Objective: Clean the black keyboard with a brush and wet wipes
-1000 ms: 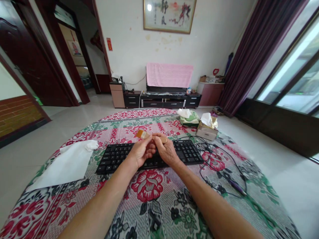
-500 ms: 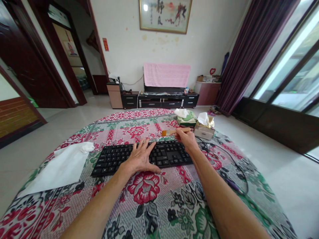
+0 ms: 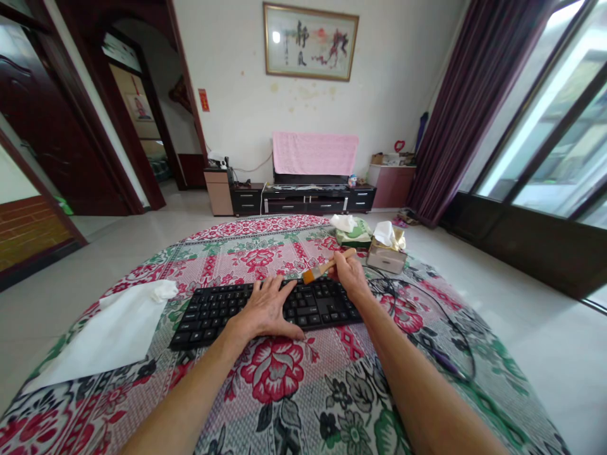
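A black keyboard [image 3: 211, 316] lies crosswise on the cloth-covered table. My left hand [image 3: 268, 308] spans it near the middle, the fingers spread to its far edge and the thumb along its near edge, gripping it across its width. In my right hand [image 3: 348, 273] is a flat paintbrush [image 3: 312, 273] with a wooden handle and orange-brown bristles, the fingers closed round the handle. The bristles point left and down at the keyboard's far edge, right of my left fingers; whether they touch it I cannot tell.
A white cloth or paper [image 3: 111, 328] lies left of the keyboard. Two tissue boxes, one green [image 3: 355, 234] and one beige [image 3: 386, 256], stand behind my right hand. A dark cable [image 3: 455, 322] loops over the patterned tablecloth [image 3: 275, 373] at right.
My right hand has tilted the paintbrush, so its bristles have come down and slightly left toward the keyboard. The left hand stays on the keyboard. The whole view has shifted a little.
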Demonstrator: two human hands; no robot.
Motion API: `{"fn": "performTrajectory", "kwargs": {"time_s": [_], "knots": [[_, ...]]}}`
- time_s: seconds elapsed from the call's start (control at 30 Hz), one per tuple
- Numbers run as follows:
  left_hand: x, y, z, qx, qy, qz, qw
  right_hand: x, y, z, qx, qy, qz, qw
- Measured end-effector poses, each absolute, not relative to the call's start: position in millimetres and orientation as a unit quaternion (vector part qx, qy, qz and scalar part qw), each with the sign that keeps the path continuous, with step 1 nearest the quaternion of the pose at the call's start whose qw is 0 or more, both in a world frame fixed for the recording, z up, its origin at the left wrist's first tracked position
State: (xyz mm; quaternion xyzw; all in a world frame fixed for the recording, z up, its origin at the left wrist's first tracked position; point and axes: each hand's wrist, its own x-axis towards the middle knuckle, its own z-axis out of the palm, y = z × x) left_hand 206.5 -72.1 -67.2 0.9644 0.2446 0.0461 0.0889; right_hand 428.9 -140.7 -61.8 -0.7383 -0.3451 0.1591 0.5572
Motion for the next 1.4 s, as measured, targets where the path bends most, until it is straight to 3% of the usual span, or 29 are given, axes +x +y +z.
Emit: {"fn": "performTrajectory", "kwargs": {"time_s": [0.3,0.57,1.4], "knots": [[208.1,-69.9,-69.7,0.965,0.250,0.035,0.067,417.7,-146.9,-45.9,-0.817,-0.398,0.040,0.415],[209.5,-72.6,-64.5,0.962,0.261,0.009,0.078,405.3,-145.2,-51.1,-0.744,-0.505,0.006,0.438],[209.7,-75.8,-61.0,0.960,0.271,-0.016,0.070,393.5,-160.7,-23.7,-0.723,-0.626,0.038,0.289]]}}
